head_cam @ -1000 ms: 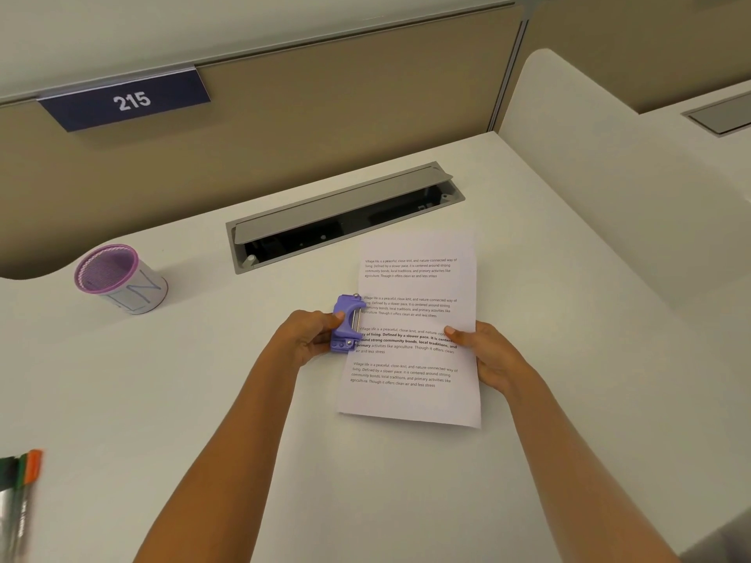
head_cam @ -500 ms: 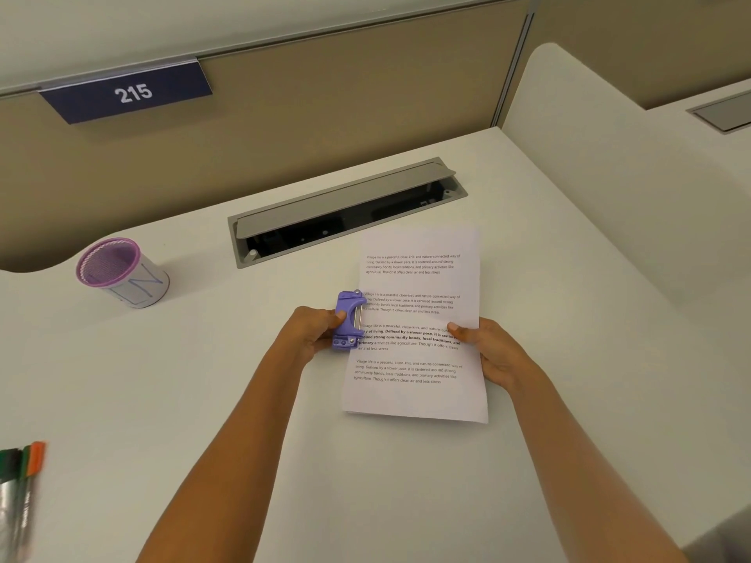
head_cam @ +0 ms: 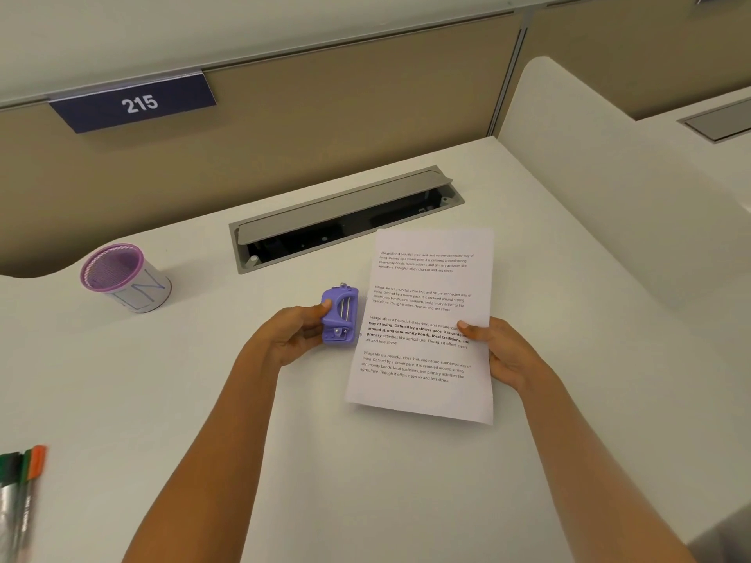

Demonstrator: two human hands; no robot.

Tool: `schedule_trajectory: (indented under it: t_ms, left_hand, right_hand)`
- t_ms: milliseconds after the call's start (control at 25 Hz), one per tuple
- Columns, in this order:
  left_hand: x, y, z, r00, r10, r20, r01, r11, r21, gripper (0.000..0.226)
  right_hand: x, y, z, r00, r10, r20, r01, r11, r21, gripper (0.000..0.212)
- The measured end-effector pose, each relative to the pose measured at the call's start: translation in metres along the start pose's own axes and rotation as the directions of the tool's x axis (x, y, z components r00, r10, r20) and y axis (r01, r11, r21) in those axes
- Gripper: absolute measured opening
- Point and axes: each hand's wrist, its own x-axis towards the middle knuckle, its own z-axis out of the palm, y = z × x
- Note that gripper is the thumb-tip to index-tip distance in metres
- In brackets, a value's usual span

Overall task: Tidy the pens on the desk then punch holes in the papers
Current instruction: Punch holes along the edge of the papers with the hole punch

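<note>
- Two hands work over the middle of the white tabletop (head_cam: 406, 489), one on a tool and one on the paper.
- Left hand (head_cam: 290, 337) grips a small purple hole punch (head_cam: 340, 316). The thumb is pressed on the punch's upper left side and the fingers are curled round behind it.
- The punch sits just left of the paper's left edge, about halfway along it. The edge looks close to the punch but not inside its slot, though I cannot be sure.
- Right hand (head_cam: 510, 353) pinches the right edge of the printed paper (head_cam: 422, 302), thumb on top and fingers underneath. The near end seems lifted a little off the tabletop. I cannot tell whether this is one sheet or several.
- The step in hand looks like the punching stage. I can make out no holes in the left margin.
- Next, the left margin needs to slide squarely into the punch's slot. The right hand would keep the sheet flat and straight while the left hand squeezes.
- Several pens (head_cam: 22, 489) lie at the near left corner, well apart from the purple-rimmed cup (head_cam: 126, 280) at the far left. Nothing sticks out of the cup, so the tidying part looks undone.
</note>
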Motion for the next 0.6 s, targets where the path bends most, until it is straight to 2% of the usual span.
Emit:
schedule_trajectory:
  t_ms: [200,600]
  left_hand:
    - [0.0,-0.003,-0.005,1.0,-0.023,-0.02,0.023,1.0,-0.003,0.017]
    - [-0.006,-0.012,-0.011,0.998,-0.024,0.065,0.028,0.997,-0.066,0.02]
  right_hand:
    - [-0.004,-0.003,-0.006,1.0,0.002,-0.019,-0.002,1.0,-0.021,0.026]
    - [-0.012,0.0,-0.002,1.0,0.004,-0.014,-0.005,0.999,-0.039,0.029]
